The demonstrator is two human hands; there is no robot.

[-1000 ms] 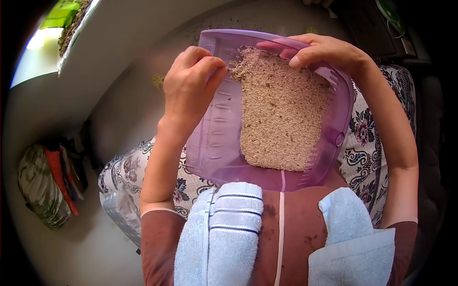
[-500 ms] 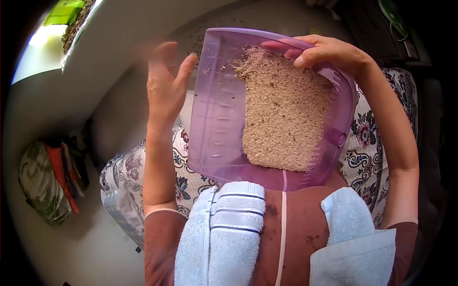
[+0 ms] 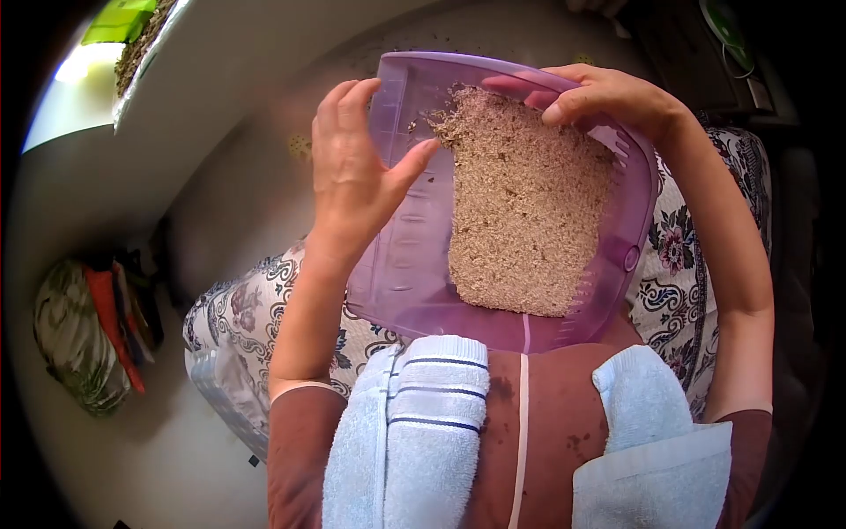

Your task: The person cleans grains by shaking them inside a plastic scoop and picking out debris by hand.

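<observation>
A see-through purple plastic tray with slotted sides rests tilted against my body. A wide layer of small beige grains, flecked with darker bits, lies in it. My right hand grips the far right rim, thumb inside and fingers under the wall. At the left edge is my left hand, fingers apart and holding nothing. Its thumb reaches over the tray, close to a few dark bits at the grains' edge. Whether its fingertips touch the rim I cannot tell.
A patterned cloth covers my lap. Light blue towels hang down my front. Dark crumbs are scattered on the floor beyond the tray. At left lies a camouflage-patterned bundle; a green item sits upper left.
My left hand has moved right, from beside the tray to its left edge, with the thumb now over it. The tray and my right hand stay in place.
</observation>
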